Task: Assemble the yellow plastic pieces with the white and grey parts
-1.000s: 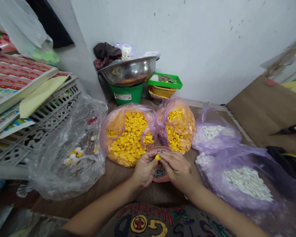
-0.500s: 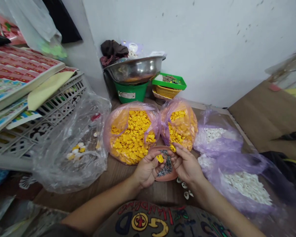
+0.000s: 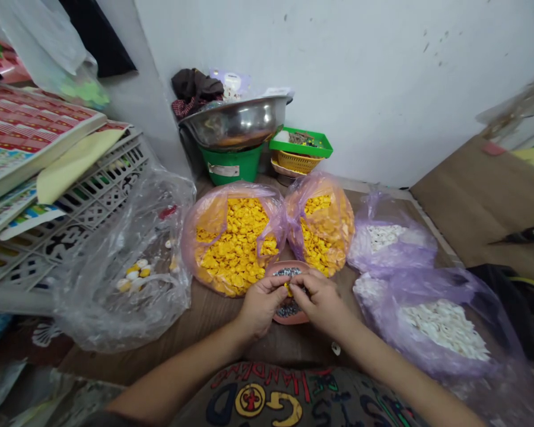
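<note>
Where the printed shirt [image 3: 258, 400] fills the near edge of my head view, a lone white piece [image 3: 336, 349] lies on the brown tabletop [image 3: 309, 351]. Past it I have the left hand [image 3: 258, 302] and the right hand [image 3: 324, 302] brought tip to tip, thumb and forefinger of each pinched on a small yellow piece [image 3: 288, 289]. It sits between the two sets of fingertips, so I count neither hand as nearer; fingers cover most of it, and I cannot read its long axis. Underneath, partly hidden, is the pink dish [image 3: 291, 321] with small dark bits [image 3: 288, 311] in it. Just beyond stand two bags of yellow pieces, the left bag [image 3: 190, 231] and the right bag [image 3: 345, 222]. Farther back, a metal basin [image 3: 249, 121] rests over a green tub [image 3: 249, 165] near the pale wall [image 3: 360, 89].
</note>
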{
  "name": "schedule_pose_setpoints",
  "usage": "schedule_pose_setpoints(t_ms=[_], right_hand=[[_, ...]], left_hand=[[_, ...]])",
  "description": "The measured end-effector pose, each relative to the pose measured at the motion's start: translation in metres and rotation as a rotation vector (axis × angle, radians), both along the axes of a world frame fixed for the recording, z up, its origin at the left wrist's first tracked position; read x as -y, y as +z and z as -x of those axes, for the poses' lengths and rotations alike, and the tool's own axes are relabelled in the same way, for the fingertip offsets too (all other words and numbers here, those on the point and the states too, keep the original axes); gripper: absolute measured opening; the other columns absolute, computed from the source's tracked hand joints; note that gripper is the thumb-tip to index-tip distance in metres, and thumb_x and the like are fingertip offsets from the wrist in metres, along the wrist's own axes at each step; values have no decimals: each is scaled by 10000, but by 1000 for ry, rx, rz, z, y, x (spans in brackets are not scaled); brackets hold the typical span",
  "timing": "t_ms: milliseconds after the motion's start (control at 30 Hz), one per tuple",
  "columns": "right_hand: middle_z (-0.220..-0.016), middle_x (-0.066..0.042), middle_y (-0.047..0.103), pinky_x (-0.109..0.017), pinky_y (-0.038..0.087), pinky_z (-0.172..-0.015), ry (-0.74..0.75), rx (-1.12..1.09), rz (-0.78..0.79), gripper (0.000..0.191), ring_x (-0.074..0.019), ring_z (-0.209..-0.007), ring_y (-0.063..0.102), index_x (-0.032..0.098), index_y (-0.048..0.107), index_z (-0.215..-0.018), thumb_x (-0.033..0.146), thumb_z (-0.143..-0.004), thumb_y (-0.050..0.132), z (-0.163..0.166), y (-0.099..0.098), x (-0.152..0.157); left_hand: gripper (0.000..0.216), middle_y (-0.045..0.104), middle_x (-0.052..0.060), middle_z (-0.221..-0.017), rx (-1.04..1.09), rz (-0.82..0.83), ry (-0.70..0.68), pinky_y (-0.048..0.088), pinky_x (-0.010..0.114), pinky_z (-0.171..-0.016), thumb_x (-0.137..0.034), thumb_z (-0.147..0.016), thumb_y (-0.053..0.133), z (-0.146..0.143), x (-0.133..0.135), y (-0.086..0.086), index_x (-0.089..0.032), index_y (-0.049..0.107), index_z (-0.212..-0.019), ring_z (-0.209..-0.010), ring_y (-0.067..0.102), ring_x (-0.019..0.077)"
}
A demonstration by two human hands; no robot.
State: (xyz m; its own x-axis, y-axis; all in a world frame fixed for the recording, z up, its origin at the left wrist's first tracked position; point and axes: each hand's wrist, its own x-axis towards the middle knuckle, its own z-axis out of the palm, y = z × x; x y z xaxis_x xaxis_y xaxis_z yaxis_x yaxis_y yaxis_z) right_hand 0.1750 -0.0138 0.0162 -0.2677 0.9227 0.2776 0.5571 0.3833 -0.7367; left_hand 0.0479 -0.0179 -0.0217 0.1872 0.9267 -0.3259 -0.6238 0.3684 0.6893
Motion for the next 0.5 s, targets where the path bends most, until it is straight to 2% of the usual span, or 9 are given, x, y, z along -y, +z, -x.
schedule_pose_setpoints(t_ms=[133,233,433,500], right_hand=[[-682,-24,564,-273,436,-617,14,86,3,115,-156,-683,536,193,549,-693,160,-766,466,0,-3,-1],[-668,-15,540,-267,430,-602,52,118,-7,116,-151,-666,519,195,501,-674,152,-772,456,-2,-5,-2],[-697,-28,516,-269,428,-628,123,114,-160,124,-151,-691,496,190,467,-704,115,-794,426,-4,-8,-3],[-711,-32,519,-272,433,-632,116,105,-179,123,-151,-701,496,190,467,-724,110,-805,418,-5,-9,-4]], left_hand=[[176,718,37,-739,-239,-121,3,467,261,-724,-157,-541,733,4,-2,3,-166,716,-716,-711,622,156],[170,721,42,-774,-308,-188,-31,457,272,-761,-123,-565,698,7,-3,5,-174,721,-726,-761,621,174],[235,697,22,-654,-169,-21,-139,441,208,-543,-215,-521,752,10,-5,4,-166,719,-749,-514,549,91],[276,688,21,-652,-87,43,-154,432,196,-522,-257,-486,778,10,-5,4,-159,718,-736,-494,535,73]])
